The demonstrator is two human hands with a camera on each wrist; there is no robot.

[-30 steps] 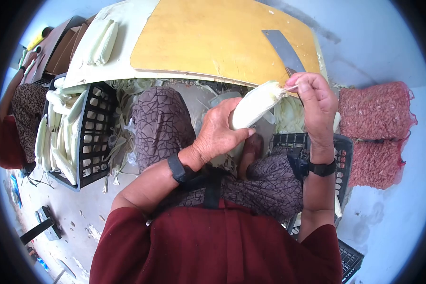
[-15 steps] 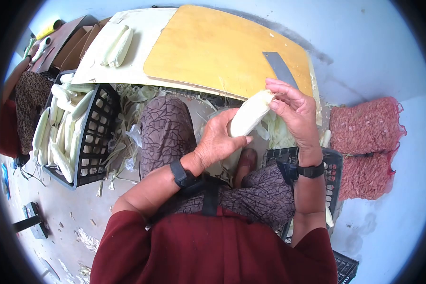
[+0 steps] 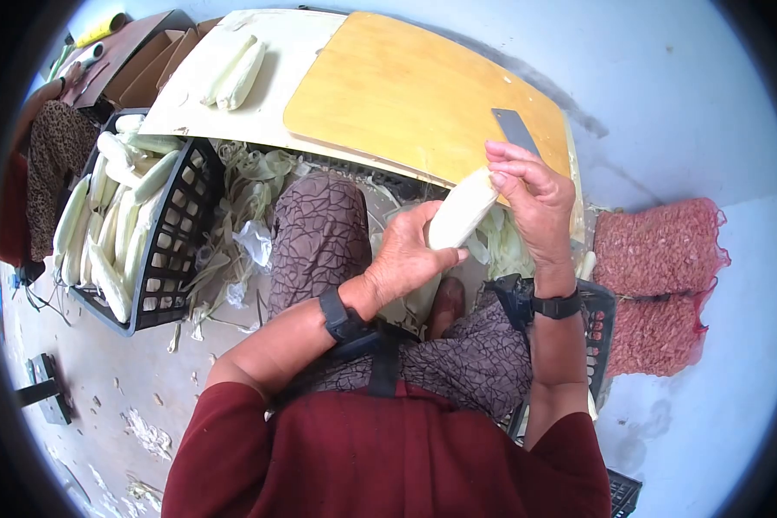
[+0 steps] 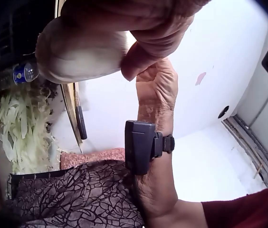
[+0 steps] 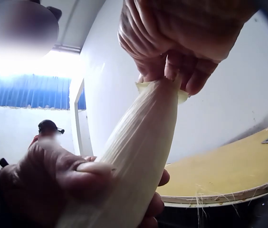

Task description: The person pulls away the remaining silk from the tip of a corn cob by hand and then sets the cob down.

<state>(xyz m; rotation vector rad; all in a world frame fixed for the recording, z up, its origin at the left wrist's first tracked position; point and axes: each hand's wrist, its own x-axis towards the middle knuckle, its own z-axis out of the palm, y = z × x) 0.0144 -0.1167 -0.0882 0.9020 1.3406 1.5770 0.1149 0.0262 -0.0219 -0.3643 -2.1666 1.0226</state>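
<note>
A pale, husk-covered ear of corn (image 3: 460,213) is held tilted in front of the body. My left hand (image 3: 407,249) grips its lower part, with the thumb along the near side. Up at the tip, my right hand (image 3: 540,197) pinches the husk end between thumb and fingers. From the right wrist view, the fingers close on the top of the corn (image 5: 141,133), where a loose flap of husk stands out on either side. The blunt lower end of the ear (image 4: 79,57) shows beside the left hand in the left wrist view.
Ahead is a yellow board (image 3: 406,91) with a metal blade (image 3: 514,131) on its right. Two ears (image 3: 240,76) lie on the white tabletop (image 3: 177,108). A black crate (image 3: 177,226) of corn stands left, another crate (image 3: 597,332) right, by red mesh sacks (image 3: 660,242). Husks (image 3: 259,177) litter the floor.
A second ago the right hand held a thin strand drawn out from the tip; now its fingers are back on the tip. The corn has tilted more upright in the left hand's grip.
</note>
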